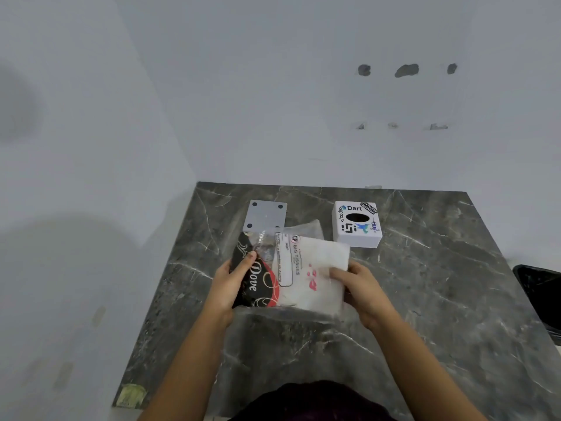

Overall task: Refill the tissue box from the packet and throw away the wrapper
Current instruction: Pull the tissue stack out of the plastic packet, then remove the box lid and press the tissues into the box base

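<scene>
While both hands are gripping it above the dark marble table (425, 299), the tissue packet (291, 268) is sitting in the middle of the view, held just over the tabletop and a little nearer the person than the other things. Its clear wrapper is showing a black and red printed end on the left and a white stack of tissues (318, 268) on the right, with crinkled plastic sticking up at the far edge. The left hand (230, 284) is clasping the black printed end, thumb lying across the front and fingers tucked behind. The right hand (364, 287) is pinching the white tissue end, thumb on top and fingers wrapping under the right edge. Just beyond the packet on the right, the white tissue box (357, 223) is standing on the table, its oval opening facing up and stickers covering its top. To the left of the box, a flat grey square plate (266, 216) with dark dots at its corners is lying on the marble, its near edge hidden behind the wrapper. At the far right edge, a black container (540, 287) is showing partly. White walls are standing behind and to the left of the table.
</scene>
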